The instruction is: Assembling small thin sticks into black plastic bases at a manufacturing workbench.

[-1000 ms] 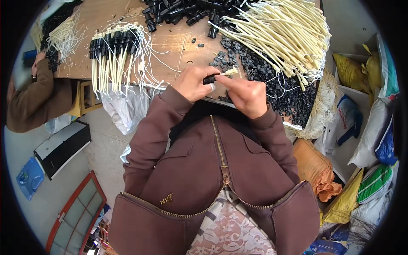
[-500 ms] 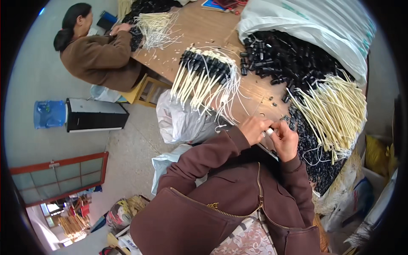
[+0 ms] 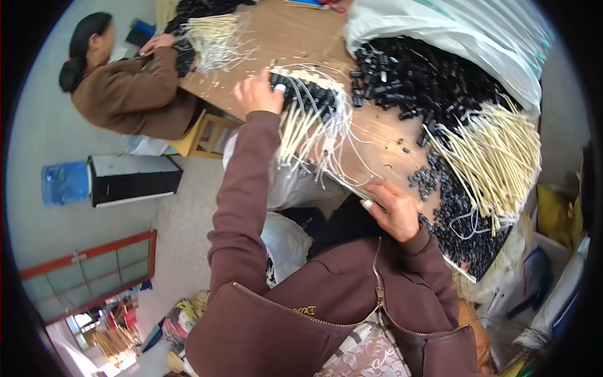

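My left hand (image 3: 257,93) reaches over the left end of a row of cream sticks with black sleeves (image 3: 296,129) and trailing white cords. Its fingers are bent down around that end, and what they hold is hidden. White wrapping shows on the thumb. My right hand (image 3: 396,209) rests at the near table edge with its fingers stretched out, nothing visible in them. Beyond it lie small black pieces (image 3: 465,242) and a heap of loose cream sticks (image 3: 490,160). Larger black tubular parts (image 3: 408,72) are piled behind.
A large white sack (image 3: 452,31) lies at the back right, by the black parts. Across the table (image 3: 301,31), at the left, sits a co-worker (image 3: 125,88) with similar sticks. A water dispenser (image 3: 135,179) stands left on the floor. Plastic bags (image 3: 282,242) hang below the table edge.
My hands were together at the near table edge, working at something small. The left has moved away to the row of sticks; the right stays near the edge with its fingers spread.
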`<move>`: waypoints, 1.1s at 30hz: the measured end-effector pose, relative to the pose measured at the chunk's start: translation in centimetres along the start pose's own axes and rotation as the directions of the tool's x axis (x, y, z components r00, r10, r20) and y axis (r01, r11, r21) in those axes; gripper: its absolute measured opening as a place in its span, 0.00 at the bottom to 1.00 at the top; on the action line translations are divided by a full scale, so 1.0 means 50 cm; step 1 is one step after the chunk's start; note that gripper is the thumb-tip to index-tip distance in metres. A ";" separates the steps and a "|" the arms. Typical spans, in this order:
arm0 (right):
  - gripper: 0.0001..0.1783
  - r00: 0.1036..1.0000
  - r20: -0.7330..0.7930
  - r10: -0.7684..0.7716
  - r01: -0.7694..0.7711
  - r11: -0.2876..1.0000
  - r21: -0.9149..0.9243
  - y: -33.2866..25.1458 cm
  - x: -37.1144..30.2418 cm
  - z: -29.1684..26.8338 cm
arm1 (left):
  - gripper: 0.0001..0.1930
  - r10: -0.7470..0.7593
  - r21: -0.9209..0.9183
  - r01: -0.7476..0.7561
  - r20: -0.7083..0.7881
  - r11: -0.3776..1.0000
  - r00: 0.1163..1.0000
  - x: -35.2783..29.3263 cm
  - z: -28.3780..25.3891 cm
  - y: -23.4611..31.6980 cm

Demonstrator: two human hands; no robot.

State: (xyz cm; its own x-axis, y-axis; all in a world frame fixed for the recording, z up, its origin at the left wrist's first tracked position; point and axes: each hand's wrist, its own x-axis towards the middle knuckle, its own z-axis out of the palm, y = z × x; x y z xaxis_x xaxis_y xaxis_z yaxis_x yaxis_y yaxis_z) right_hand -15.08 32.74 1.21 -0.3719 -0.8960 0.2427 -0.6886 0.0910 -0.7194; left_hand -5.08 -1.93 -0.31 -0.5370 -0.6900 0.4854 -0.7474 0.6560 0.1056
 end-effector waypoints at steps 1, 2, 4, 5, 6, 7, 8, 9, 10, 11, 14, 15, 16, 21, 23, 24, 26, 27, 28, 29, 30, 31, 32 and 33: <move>0.14 0.997 0.018 0.077 -0.077 0.997 0.009 -0.003 -0.017 -0.003 | 0.23 -0.013 0.019 0.013 -0.007 1.000 1.000 -0.002 0.025 0.001; 0.14 0.991 0.043 0.127 -0.127 0.992 0.008 0.009 -0.032 -0.010 | 0.23 0.030 -0.034 -0.031 -0.031 0.999 0.999 -0.007 0.019 0.008; 0.12 0.969 0.030 0.244 -0.244 0.970 -0.003 0.046 -0.050 -0.030 | 0.22 0.145 -0.154 -0.158 -0.091 0.975 0.985 -0.034 -0.030 0.065; 0.09 0.960 -0.078 0.270 -0.270 0.963 0.005 0.053 -0.050 -0.049 | 0.21 0.211 -0.200 -0.239 -0.152 0.950 0.966 -0.035 -0.053 0.099; 0.07 0.940 -0.178 0.290 -0.299 0.954 -0.024 0.073 -0.056 -0.068 | 0.20 0.253 -0.441 -0.245 -0.043 0.863 0.967 -0.041 -0.064 0.144; 0.05 0.917 -0.267 0.297 -0.320 0.946 -0.046 0.085 -0.065 -0.089 | 0.19 0.296 -0.645 -0.229 -0.005 0.729 0.955 -0.064 -0.056 0.194; 0.04 0.889 -0.345 0.301 -0.373 0.913 -0.164 0.098 -0.074 -0.117 | 0.20 0.430 -0.753 -0.232 0.075 0.616 0.900 -0.080 -0.067 0.264; 0.03 0.867 -0.411 0.281 -0.409 0.873 -0.267 0.109 -0.077 -0.141 | 0.20 0.557 -0.817 -0.272 0.071 0.508 0.828 -0.099 -0.047 0.303; 0.03 0.848 -0.445 0.289 -0.449 0.836 -0.314 0.121 -0.084 -0.158 | 0.19 0.651 -0.815 -0.407 -0.048 0.413 0.758 -0.111 -0.023 0.342; 0.05 0.847 -0.487 0.214 -0.436 0.802 -0.407 0.139 -0.090 -0.172 | 0.18 0.648 -0.835 -0.356 0.001 0.420 0.761 -0.120 -0.010 0.389; 0.03 0.845 -0.500 0.191 -0.448 0.765 -0.464 0.152 -0.086 -0.193 | 0.18 0.626 -0.811 -0.352 0.022 0.466 0.779 -0.117 0.027 0.482; 0.03 0.854 -0.468 0.228 -0.474 0.714 -0.515 0.158 -0.090 -0.192 | 0.19 0.607 -0.768 -0.383 0.010 0.513 0.795 -0.117 0.037 0.494; 0.04 0.862 -0.438 0.256 -0.485 0.668 -0.564 0.166 -0.088 -0.189 | 0.20 0.608 -0.785 -0.357 0.032 0.507 0.794 -0.120 0.053 0.494; 0.04 0.869 -0.447 0.215 -0.457 0.696 -0.554 0.200 -0.121 -0.187 | 0.08 0.598 -0.866 -0.232 0.093 0.444 0.796 -0.171 0.166 0.500; 0.06 0.921 -0.379 0.090 -0.306 0.768 -0.562 0.159 -0.119 -0.232 | 0.07 0.699 -0.631 -0.538 0.010 0.559 0.715 -0.166 0.106 0.502; 0.07 0.921 -0.365 0.132 -0.307 0.824 -0.477 0.148 -0.125 -0.244 | 0.07 0.693 -0.629 -0.535 0.009 0.564 0.720 -0.164 0.090 0.497; 0.07 0.914 -0.360 0.189 -0.294 0.918 -0.266 0.132 -0.137 -0.257 | 0.11 0.663 -0.712 -0.478 -0.023 0.515 0.749 -0.151 0.052 0.468; 0.08 0.877 -0.356 0.321 -0.365 0.929 -0.062 0.122 -0.137 -0.252 | 0.12 0.638 -0.765 -0.440 -0.049 0.471 0.769 -0.147 0.042 0.450; 0.09 0.900 -0.343 0.271 -0.316 0.945 -0.081 0.123 -0.139 -0.253 | 0.14 0.545 -0.814 -0.241 0.108 0.529 0.831 -0.155 0.028 0.439; 0.10 0.918 -0.329 0.224 -0.269 0.958 -0.098 0.125 -0.142 -0.253 | 0.16 0.479 -0.852 -0.092 0.198 0.516 0.855 -0.165 0.020 0.427; 0.11 0.904 -0.334 0.267 -0.282 0.959 0.003 0.129 -0.144 -0.244 | 0.18 0.470 -0.870 -0.085 0.177 0.485 0.865 -0.171 0.009 0.419; 0.11 0.900 -0.313 0.303 -0.299 0.952 0.062 0.130 -0.149 -0.237 | 0.20 0.460 -0.888 -0.080 0.156 0.452 0.874 -0.178 0.000 0.414; 0.11 0.902 -0.296 0.315 -0.308 0.949 0.071 0.129 -0.152 -0.231 | 0.20 0.454 -0.887 -0.079 0.154 0.454 0.878 -0.185 -0.003 0.414; 0.11 0.905 -0.279 0.322 -0.312 0.947 0.079 0.120 -0.144 -0.224 | 0.22 0.444 -0.925 -0.030 0.154 0.380 0.883 -0.188 -0.003 0.411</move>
State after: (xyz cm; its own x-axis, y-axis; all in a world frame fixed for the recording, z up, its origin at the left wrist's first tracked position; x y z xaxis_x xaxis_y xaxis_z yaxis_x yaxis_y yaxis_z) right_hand -23.52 44.59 2.45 -0.7319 -0.6599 0.1698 -0.4863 0.3313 -0.8086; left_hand -15.33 18.09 -2.56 -0.8662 -0.3646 0.3416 0.0939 0.5527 0.8281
